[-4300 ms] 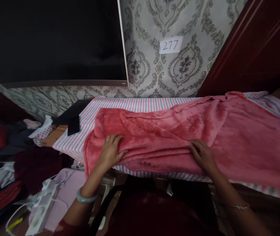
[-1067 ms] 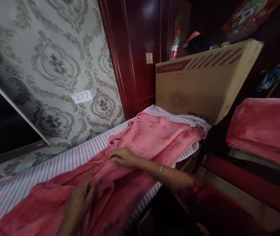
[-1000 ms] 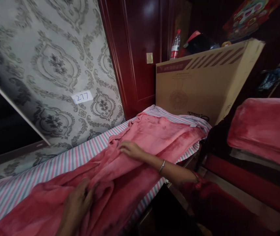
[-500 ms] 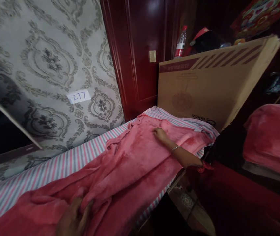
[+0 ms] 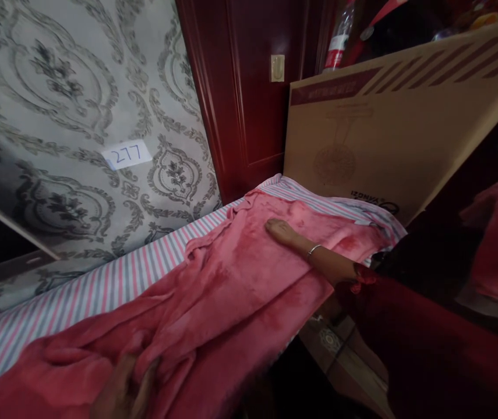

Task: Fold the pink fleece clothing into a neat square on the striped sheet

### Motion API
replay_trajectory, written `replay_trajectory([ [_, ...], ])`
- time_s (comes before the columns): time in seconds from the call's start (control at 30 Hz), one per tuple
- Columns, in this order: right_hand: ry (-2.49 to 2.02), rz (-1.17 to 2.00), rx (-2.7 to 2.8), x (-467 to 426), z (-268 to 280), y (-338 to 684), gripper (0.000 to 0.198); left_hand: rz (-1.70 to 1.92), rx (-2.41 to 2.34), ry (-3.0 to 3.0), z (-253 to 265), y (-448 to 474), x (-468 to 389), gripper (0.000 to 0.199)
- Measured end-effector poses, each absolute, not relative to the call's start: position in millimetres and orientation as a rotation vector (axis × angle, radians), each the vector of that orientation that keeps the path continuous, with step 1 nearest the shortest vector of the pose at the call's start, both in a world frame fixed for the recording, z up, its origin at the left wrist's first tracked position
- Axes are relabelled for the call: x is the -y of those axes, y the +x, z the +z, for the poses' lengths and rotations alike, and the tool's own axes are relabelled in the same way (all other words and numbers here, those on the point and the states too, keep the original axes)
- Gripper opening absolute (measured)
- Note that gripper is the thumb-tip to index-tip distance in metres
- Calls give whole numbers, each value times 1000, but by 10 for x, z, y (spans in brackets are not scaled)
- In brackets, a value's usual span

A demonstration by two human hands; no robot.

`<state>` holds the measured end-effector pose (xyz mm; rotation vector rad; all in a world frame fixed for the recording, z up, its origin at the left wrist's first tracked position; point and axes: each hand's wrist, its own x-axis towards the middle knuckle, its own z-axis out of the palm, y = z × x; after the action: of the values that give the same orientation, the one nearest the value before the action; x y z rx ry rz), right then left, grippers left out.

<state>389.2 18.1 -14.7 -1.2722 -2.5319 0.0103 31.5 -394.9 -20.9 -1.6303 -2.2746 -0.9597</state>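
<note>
The right hand (image 5: pixel 281 232) has shifted toward the right end of the striped-cloth-covered counter (image 5: pixel 137 270), its curled fingers, grip unclear, atop the coral-pink plush blanket (image 5: pixel 226 297) lying lengthwise, while the left hand (image 5: pixel 120 393) pinches a fold leftward.

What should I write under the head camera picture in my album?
Left hand and right hand on a wrinkled pink blanket, spread over striped cloth near a cardboard box.

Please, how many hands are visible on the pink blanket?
2. The left hand is on folds of the blanket at the bottom; the right hand is on its smoother part, farther up.
</note>
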Motion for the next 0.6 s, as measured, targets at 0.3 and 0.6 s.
replay_trajectory([
  [0.3,-1438,-70,2337,-180,242,3897,29,-985,2274,-1621,-30,455,3955,33],
  [0.6,-1318,17,2363,-168,510,4061,30,-1014,2297,-1627,63,489,3958,37],
])
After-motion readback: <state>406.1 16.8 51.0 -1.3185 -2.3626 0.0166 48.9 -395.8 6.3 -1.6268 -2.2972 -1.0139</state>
